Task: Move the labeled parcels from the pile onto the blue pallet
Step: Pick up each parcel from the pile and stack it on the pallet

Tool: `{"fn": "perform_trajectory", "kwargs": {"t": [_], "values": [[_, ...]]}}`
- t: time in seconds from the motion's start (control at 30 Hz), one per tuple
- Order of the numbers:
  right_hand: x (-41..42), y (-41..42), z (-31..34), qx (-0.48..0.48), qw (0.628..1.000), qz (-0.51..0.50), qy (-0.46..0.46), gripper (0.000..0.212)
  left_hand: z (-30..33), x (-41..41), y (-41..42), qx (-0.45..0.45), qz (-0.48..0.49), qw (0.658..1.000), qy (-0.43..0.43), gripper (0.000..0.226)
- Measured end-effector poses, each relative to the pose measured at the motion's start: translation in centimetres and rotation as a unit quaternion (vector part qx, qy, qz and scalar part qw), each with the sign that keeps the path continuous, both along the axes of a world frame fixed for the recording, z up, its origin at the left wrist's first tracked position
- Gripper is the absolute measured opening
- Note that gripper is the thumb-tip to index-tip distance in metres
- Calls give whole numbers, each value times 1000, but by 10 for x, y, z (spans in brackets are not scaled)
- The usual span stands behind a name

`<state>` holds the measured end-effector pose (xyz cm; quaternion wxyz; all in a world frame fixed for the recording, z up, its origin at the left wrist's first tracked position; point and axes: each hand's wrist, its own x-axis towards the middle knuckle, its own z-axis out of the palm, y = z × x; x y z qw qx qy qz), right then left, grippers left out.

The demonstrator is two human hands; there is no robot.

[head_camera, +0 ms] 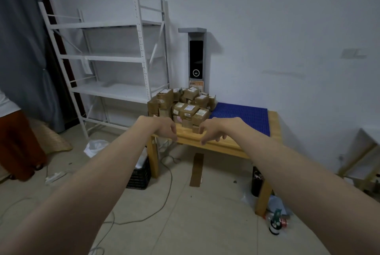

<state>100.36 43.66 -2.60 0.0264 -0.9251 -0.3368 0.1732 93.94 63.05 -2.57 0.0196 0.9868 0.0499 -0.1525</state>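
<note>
**Two empty hands reach for an untouched pile**

Many items sit idle at the left: a white shelving rack [115, 57] at about ten o'clock, with a black crate [139, 176] below it on the floor at seven o'clock from the table.

The left hand [164, 128] is stretched forward at the centre, fingers loosely curled downward and holding nothing. Just past it, at twelve o'clock, the pile of labeled parcels [182, 103] is heaped on the left part of the wooden table [218, 145], brown boxes with white labels facing up. The right hand [213, 130] hangs beside the left, fingers likewise relaxed and empty, short of the nearest box.

At two o'clock from the hands lies the blue pallet [242, 116], touching the pile's right edge, its visible surface bare of parcels.

By this layout the work looks to be at its start: the approach to a first pick. The next move likely calls for closing in on a top or front parcel, gripping it without toppling its neighbours, then carrying it rightward onto the pallet.
</note>
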Motion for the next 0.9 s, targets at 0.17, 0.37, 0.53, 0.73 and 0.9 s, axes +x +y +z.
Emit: {"fn": "perform_trajectory", "kwargs": {"t": [0.17, 0.37, 0.53, 0.73, 0.9], "values": [[82, 49, -17, -11, 1000, 5, 11, 57, -15, 82, 48, 4, 4, 1000, 4, 48], [211, 120, -21, -4, 999, 29, -16, 50, -11, 195, 120, 21, 18, 1000, -6, 46], [306, 175, -16, 1, 998, 44, -34, 46, -10, 277, 180, 21, 30, 999, -22, 30], [389, 228, -29, -4, 998, 47, -29, 42, -25, 344, 230, 11, 43, 999, -6, 40], [451, 265, -41, -7, 999, 49, -24, 43, -39, 421, 278, 0, 21, 1000, 6, 22]]}}
